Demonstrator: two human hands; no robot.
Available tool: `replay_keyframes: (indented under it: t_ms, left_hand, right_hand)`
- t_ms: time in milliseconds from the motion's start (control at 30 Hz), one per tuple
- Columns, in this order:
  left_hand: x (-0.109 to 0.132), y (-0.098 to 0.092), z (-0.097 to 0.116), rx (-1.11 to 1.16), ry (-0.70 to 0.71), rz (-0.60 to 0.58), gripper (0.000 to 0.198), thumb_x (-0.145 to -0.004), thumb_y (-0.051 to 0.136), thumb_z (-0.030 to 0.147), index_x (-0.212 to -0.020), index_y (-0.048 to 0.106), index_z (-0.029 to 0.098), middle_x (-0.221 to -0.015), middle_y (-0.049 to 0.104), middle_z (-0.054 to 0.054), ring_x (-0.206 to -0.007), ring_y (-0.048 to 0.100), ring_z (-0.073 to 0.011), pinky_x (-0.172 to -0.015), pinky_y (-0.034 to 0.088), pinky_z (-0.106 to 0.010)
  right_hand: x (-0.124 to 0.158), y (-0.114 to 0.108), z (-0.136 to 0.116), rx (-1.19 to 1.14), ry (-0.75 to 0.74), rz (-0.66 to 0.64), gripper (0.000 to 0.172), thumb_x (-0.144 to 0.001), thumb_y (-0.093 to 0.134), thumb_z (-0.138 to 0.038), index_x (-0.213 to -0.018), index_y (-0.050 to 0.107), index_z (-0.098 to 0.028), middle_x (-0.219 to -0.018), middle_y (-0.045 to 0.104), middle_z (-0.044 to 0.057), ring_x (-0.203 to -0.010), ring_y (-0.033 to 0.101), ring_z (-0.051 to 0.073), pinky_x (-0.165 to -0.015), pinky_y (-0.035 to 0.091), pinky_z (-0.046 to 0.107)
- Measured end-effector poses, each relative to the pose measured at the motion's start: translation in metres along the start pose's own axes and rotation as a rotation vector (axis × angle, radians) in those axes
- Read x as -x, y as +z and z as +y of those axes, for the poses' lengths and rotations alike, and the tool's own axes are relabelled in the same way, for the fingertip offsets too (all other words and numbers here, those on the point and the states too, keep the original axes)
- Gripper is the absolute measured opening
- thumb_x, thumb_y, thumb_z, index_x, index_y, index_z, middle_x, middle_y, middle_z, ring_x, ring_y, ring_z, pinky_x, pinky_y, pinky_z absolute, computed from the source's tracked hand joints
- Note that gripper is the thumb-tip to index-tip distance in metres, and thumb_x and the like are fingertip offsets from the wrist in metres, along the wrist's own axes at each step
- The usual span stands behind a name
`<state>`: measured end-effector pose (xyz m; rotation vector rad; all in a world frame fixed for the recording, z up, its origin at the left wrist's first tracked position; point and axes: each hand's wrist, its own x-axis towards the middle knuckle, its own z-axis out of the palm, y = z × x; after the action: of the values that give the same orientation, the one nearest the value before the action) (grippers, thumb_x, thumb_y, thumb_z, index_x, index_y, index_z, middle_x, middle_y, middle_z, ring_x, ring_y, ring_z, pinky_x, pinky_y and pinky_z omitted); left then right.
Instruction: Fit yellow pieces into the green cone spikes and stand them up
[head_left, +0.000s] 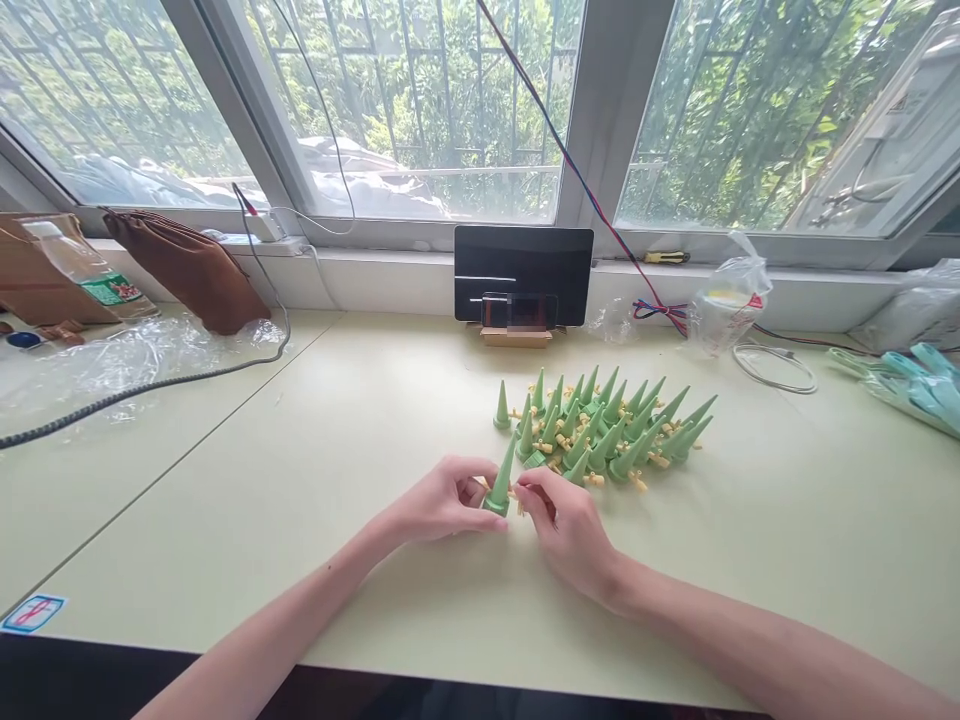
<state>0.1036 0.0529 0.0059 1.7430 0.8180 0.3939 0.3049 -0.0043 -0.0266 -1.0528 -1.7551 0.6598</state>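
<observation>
My left hand (pixel 450 500) is closed around the base of a green pointed cone (pixel 502 478), which stands upright near the front of the table. A small yellow plastic piece (pixel 521 507) shows at the cone's right side, and the fingertips of my right hand (pixel 566 520) pinch at it. Whether that piece is joined to the cone is too small to tell. Just beyond my right hand stand several similar green cones (pixel 615 440) in a close group, many with yellow pieces at their bases. One more cone (pixel 502 408) stands at the group's left edge.
A black tablet (pixel 525 270) leans at the back, with a phone (pixel 519 311) on a cardboard stand before it. At left lie a brown pouch (pixel 187 265), a plastic bottle (pixel 97 275) and a black cable (pixel 150 388). A bagged cup (pixel 724 305) and a coiled white cable (pixel 776 368) sit right.
</observation>
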Motion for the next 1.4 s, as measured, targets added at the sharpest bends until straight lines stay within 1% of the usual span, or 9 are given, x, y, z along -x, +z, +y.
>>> replay_keyframes:
  t_ms: [200, 333, 433, 600, 767, 933, 1133, 1267, 1400]
  left_hand:
    - [-0.0012, 0.0032, -0.0001, -0.029, 0.039, 0.023, 0.031, -0.074, 0.08, 0.038, -0.089, 0.066, 0.015, -0.052, 0.024, 0.01, -0.048, 0.022, -0.0059, -0.045, 0.014, -0.023]
    - [-0.0006, 0.0029, 0.0004, -0.059, 0.053, 0.041, 0.031, -0.075, 0.079, 0.039, -0.087, 0.065, 0.014, -0.051, 0.026, 0.01, -0.049, 0.022, -0.0063, -0.046, 0.014, -0.024]
    - [-0.0005, 0.0009, 0.0012, -0.032, 0.061, 0.067, 0.033, -0.077, 0.077, 0.042, -0.086, 0.063, 0.014, -0.052, 0.029, 0.009, -0.048, 0.026, -0.0061, -0.045, 0.018, -0.022]
    - [-0.0016, -0.003, 0.0002, 0.076, 0.044, 0.114, 0.037, -0.077, 0.075, 0.046, -0.088, 0.065, 0.012, -0.057, 0.041, 0.006, -0.046, 0.034, -0.0059, -0.041, 0.026, -0.02]
    - [-0.0023, -0.0036, -0.0014, 0.106, 0.028, 0.109, 0.039, -0.078, 0.074, 0.046, -0.095, 0.067, 0.012, -0.064, 0.048, 0.003, -0.049, 0.037, -0.0063, -0.041, 0.028, -0.019]
    - [-0.0011, -0.0011, 0.0029, 0.071, 0.015, 0.083, 0.032, -0.081, 0.073, 0.041, -0.091, 0.066, 0.012, -0.061, 0.045, 0.005, -0.049, 0.034, -0.0056, -0.043, 0.025, -0.02]
    - [-0.0013, 0.0004, 0.0011, 0.041, 0.031, 0.05, 0.031, -0.081, 0.073, 0.041, -0.089, 0.066, 0.011, -0.055, 0.034, 0.007, -0.049, 0.027, -0.0056, -0.045, 0.019, -0.022]
    - [-0.0007, 0.0006, -0.0024, -0.012, 0.05, 0.05, 0.029, -0.081, 0.074, 0.039, -0.089, 0.066, 0.012, -0.055, 0.028, 0.008, -0.051, 0.024, -0.0061, -0.047, 0.017, -0.023]
    - [0.0, 0.0019, 0.0, -0.045, 0.076, 0.051, 0.024, -0.081, 0.075, 0.033, -0.092, 0.067, 0.013, -0.054, 0.026, 0.01, -0.05, 0.023, -0.0062, -0.047, 0.017, -0.023]
  right_hand:
    - [-0.0008, -0.0014, 0.0005, -0.016, 0.015, -0.011, 0.021, -0.103, 0.042, -0.025, -0.087, 0.054, -0.02, -0.068, 0.053, -0.003, -0.059, 0.048, 0.012, -0.057, 0.038, 0.022]
    - [0.0012, -0.0008, 0.0019, -0.016, 0.034, 0.004, 0.022, -0.104, 0.041, -0.026, -0.088, 0.054, -0.02, -0.07, 0.056, -0.002, -0.061, 0.052, 0.012, -0.059, 0.04, 0.022]
    - [0.0018, -0.0007, 0.0015, -0.008, 0.04, 0.012, 0.022, -0.104, 0.041, -0.028, -0.091, 0.056, -0.02, -0.073, 0.06, -0.001, -0.062, 0.054, 0.012, -0.059, 0.041, 0.022]
    - [0.0014, -0.0008, -0.0005, -0.006, 0.053, 0.013, 0.019, -0.103, 0.044, -0.03, -0.106, 0.059, -0.019, -0.081, 0.065, 0.001, -0.061, 0.055, 0.013, -0.059, 0.043, 0.024]
    - [0.0018, 0.0001, -0.0006, 0.008, 0.035, 0.018, 0.019, -0.101, 0.048, -0.029, -0.109, 0.06, -0.018, -0.077, 0.063, 0.001, -0.055, 0.051, 0.012, -0.054, 0.041, 0.024]
    - [0.0007, 0.0009, 0.0022, 0.01, 0.025, 0.028, 0.016, -0.101, 0.05, -0.03, -0.098, 0.061, -0.018, -0.073, 0.062, 0.0, -0.058, 0.05, 0.012, -0.055, 0.041, 0.023]
    - [0.0012, 0.0003, 0.0048, -0.04, 0.034, -0.001, 0.023, -0.101, 0.047, -0.028, -0.083, 0.057, -0.019, -0.068, 0.058, -0.002, -0.056, 0.047, 0.011, -0.054, 0.037, 0.022]
    - [0.0021, 0.0005, 0.0051, -0.055, 0.052, -0.012, 0.026, -0.101, 0.047, -0.029, -0.078, 0.053, -0.02, -0.065, 0.055, -0.002, -0.054, 0.046, 0.01, -0.053, 0.036, 0.022]
    - [0.0025, 0.0014, 0.0053, -0.052, 0.065, -0.022, 0.029, -0.101, 0.045, -0.029, -0.075, 0.049, -0.02, -0.062, 0.049, -0.003, -0.052, 0.041, 0.01, -0.051, 0.032, 0.023]
